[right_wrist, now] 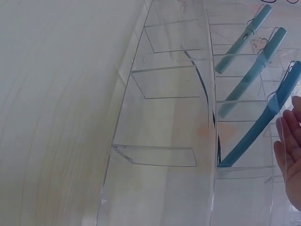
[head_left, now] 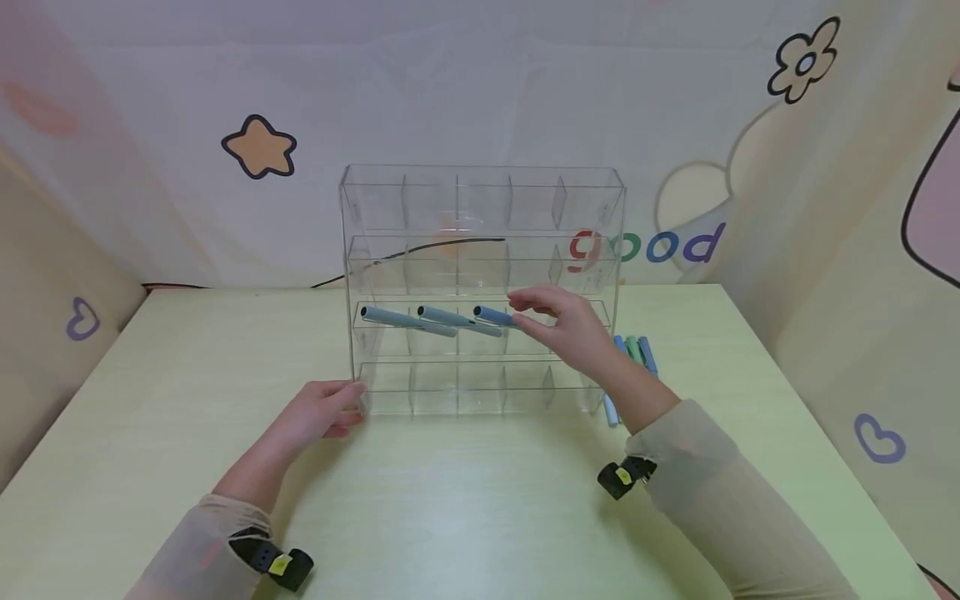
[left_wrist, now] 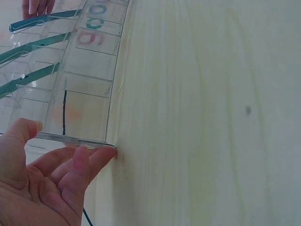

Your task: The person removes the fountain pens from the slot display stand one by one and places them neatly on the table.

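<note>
With the rack (head_left: 457, 389) gripped at its lower left corner by the left hand (head_left: 321, 408), the blue pen (head_left: 492, 316) should not be jarred by the right hand (head_left: 561, 323), thumb and fingers apart.

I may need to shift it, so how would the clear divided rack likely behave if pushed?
The clear divided rack is probably stiff, as its thin edges run straight. Being tall for its depth, it may tip if pushed high up. The three capped pens slanting in it could slide or rattle with a jolt.
</note>
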Demonstrator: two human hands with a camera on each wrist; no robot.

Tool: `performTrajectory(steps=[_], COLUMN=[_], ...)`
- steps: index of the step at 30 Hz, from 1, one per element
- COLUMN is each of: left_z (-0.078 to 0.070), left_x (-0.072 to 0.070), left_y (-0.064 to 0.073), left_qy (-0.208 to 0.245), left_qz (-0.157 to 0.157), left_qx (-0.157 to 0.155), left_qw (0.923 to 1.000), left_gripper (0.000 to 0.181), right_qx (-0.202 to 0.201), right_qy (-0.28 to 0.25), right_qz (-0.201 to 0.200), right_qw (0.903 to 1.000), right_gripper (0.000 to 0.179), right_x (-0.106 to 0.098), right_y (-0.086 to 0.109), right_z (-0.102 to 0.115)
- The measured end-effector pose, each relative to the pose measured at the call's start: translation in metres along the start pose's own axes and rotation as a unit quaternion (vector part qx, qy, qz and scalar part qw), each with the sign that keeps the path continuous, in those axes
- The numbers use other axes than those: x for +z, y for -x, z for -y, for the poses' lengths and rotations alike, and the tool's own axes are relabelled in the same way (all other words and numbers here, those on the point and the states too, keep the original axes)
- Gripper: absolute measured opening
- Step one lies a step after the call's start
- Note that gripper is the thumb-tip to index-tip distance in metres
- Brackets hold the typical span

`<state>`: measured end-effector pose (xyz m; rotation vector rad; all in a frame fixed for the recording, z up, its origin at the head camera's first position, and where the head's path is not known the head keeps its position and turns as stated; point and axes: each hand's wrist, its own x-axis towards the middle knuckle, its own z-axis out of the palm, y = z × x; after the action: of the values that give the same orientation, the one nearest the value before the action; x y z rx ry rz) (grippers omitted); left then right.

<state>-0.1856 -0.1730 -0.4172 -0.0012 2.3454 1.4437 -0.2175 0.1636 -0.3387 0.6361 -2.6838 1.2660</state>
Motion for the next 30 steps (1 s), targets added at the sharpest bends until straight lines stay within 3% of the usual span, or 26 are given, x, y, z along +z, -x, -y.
performTrajectory(steps=[15, 30], left_z=[-0.0002, -0.0054], left_x=[0.0014, 0.0007], left_y=[0.0046, 0.0028], left_qy=[0.005, -0.003], left_qz=[0.000, -0.001], left_qx=[-0.008, -0.010], left_qw=[1.0000, 0.9999], left_gripper=[0.053, 0.052], right_qx=[-0.020, -0.054], right_qy=[0.050, 0.060], right_qz=[0.043, -0.014], right_qw=[0.9976, 0.9966], right_gripper=[0.029, 0.026], right_x=[0.0067, 0.0055], right_y=[-0.0033, -0.0010], right_z=[0.0002, -0.0003])
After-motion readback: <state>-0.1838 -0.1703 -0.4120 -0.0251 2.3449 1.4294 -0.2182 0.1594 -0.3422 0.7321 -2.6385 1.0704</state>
